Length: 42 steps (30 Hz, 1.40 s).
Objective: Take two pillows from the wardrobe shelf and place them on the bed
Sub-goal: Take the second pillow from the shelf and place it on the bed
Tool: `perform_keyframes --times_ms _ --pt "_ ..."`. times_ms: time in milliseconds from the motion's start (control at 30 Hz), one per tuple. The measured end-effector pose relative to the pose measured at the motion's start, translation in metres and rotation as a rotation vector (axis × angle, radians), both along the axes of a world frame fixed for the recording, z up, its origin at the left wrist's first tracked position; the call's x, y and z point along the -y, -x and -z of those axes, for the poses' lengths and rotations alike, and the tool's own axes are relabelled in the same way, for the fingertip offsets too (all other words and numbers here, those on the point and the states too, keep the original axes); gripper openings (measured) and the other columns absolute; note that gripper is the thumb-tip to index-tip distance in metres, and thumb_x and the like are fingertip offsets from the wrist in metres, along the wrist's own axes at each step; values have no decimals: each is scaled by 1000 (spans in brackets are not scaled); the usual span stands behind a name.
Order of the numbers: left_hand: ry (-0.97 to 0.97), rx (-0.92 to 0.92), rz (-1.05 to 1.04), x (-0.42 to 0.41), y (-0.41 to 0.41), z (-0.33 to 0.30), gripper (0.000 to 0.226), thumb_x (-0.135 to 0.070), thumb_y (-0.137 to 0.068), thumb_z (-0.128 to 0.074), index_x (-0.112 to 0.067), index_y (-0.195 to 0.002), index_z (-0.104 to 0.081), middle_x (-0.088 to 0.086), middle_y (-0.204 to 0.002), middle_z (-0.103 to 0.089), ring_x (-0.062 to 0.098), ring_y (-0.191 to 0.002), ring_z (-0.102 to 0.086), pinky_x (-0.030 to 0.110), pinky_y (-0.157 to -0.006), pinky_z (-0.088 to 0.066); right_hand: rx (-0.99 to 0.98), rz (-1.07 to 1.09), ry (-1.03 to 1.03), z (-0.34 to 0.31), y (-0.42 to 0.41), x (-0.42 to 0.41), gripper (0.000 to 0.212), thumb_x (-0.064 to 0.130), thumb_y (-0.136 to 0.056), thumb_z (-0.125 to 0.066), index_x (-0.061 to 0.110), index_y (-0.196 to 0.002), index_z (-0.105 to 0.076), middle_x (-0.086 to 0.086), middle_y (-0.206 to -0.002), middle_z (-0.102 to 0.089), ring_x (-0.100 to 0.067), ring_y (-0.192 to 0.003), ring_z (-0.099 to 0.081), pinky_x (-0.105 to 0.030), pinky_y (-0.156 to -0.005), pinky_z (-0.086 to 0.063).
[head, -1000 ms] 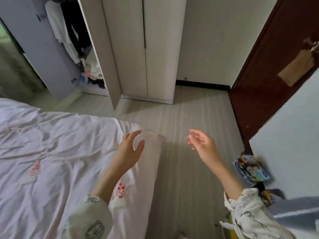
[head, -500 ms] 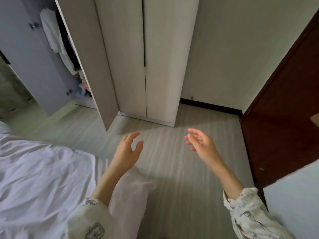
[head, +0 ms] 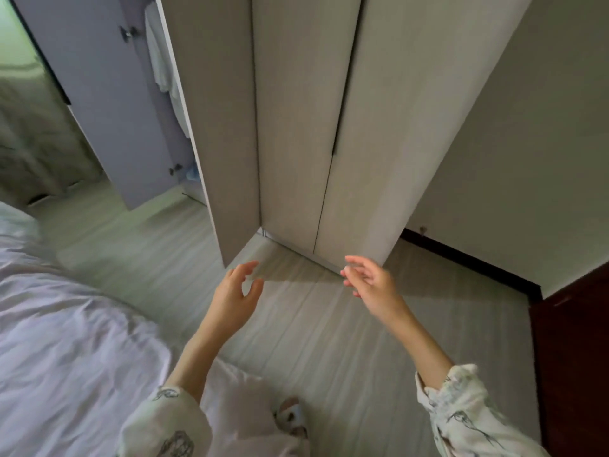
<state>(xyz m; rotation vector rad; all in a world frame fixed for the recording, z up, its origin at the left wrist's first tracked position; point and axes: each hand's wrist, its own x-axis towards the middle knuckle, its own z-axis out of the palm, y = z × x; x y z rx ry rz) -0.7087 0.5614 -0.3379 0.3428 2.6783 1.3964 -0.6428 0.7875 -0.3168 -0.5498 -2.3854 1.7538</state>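
The upper middle of the view is filled by the wardrobe (head: 329, 127), a tall unit with pale wood-grain doors. Its two right-hand doors are seen closed, with a dark slot handle between them, while the next door (head: 214, 127) to the left is swung out toward the camera. Farther left, a second open door (head: 99, 94) is seen from its grey inner face, with two hinges on its edge. In the gap between these open doors, a white garment (head: 161, 67) is seen hanging, and something pale blue lies low down near the floor. No pillows can be made out in the part of the wardrobe that is visible.

The pale striped floor (head: 329, 324) is spread across the middle of the frame. The bed (head: 66, 341), covered with a rumpled white sheet, is found at the lower left. A dark red-brown door (head: 576, 357) is seen at the right edge, beside a plain wall with a dark skirting board.

Both arms are held out in patterned white sleeves. The left hand (head: 235, 295) is raised over the floor with fingers loosely spread and nothing held. The right hand (head: 372, 282) is likewise empty, fingers relaxed and apart, near the wardrobe's bottom corner. A slippered foot (head: 291, 417) is seen at the bottom.
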Motion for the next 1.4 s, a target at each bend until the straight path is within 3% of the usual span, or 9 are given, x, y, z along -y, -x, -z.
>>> perform_keyframes --times_ms 367,533,733,900,1067,1233,1400 --pt "-2 -54 -246 31 207 -30 37 -21 -92 -51 -10 -127 -50 10 -124 -56 21 -110 -53 35 -93 -43 -23 -340 -38 -26 277 29 17 19 -92 -54 26 -107 -56 -8 -106 -65 -20 -97 -62 -30 -85 -45" --pt "32 -19 -446 87 251 -26 36 -20 -90 -54 -10 -125 -52 10 -121 -58 21 -108 -54 36 -92 -44 18 -524 19 -8 366 87 15 20 -91 -54 28 -103 -57 -3 -98 -67 -9 -82 -64 -11 -65 -46" --pt "72 11 -599 144 317 -26 37 -18 -89 -57 -8 -125 -53 13 -119 -59 24 -108 -55 38 -94 -45 47 -713 55 10 471 175 15 18 -90 -56 28 -101 -57 -16 -103 -65 -19 -85 -59 -28 -68 -45" --pt "106 -29 -699 196 409 -42 38 -20 -90 -55 -9 -126 -51 12 -122 -57 23 -111 -54 39 -97 -43 -31 -804 61 -1 591 249 20 17 -91 -55 17 -110 -60 -6 -96 -63 -14 -83 -58 -17 -63 -43" --pt "144 -64 -736 246 492 -82 40 -18 -91 -52 -7 -129 -47 15 -125 -55 23 -116 -52 41 -100 -42 -95 -900 50 -38 688 323 25 18 -92 -54 15 -116 -58 -7 -100 -65 -15 -88 -58 -16 -67 -44" --pt "165 -138 -789 292 562 -109 39 -18 -91 -53 -7 -129 -48 15 -124 -56 22 -115 -52 38 -98 -43 -141 -965 61 -66 757 386 25 23 -92 -53 17 -116 -58 -8 -104 -65 -18 -92 -60 -34 -83 -51" --pt "118 -211 -771 332 632 -118 37 -18 -91 -54 -10 -126 -51 12 -120 -59 22 -111 -55 38 -96 -46 -138 -907 107 -79 819 418 23 21 -93 -50 17 -115 -58 -5 -103 -66 -22 -99 -61 -39 -88 -51"
